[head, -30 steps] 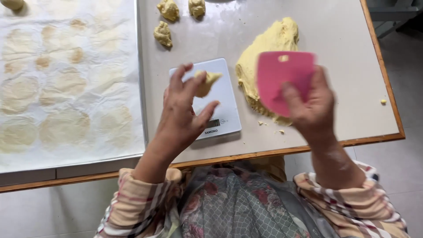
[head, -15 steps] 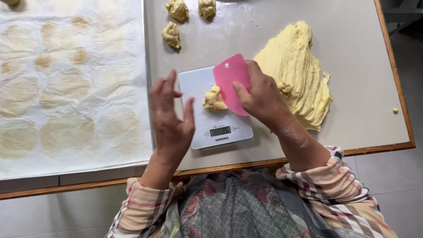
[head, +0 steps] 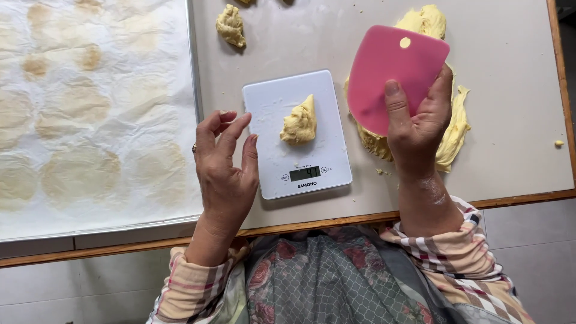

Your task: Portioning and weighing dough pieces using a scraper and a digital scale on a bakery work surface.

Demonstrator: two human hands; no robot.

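A small lump of yellow dough [head: 299, 122] sits near the centre of the white kitchen scale [head: 296, 133]. The left hand [head: 224, 168] hovers open and empty just left of the scale; the right hand [head: 420, 123] grips a pink scraper [head: 390, 75] to the right of the scale, over the large dough mass [head: 447, 120]. The soft lump could stick to the platform, and a resting left hand could likely disturb the reading. Half a second earlier the scraper was over the scale, at the lump; it has since withdrawn to the right. One separate dough piece [head: 231, 26] lies beyond the scale, beside the paper-lined tray [head: 96, 114].
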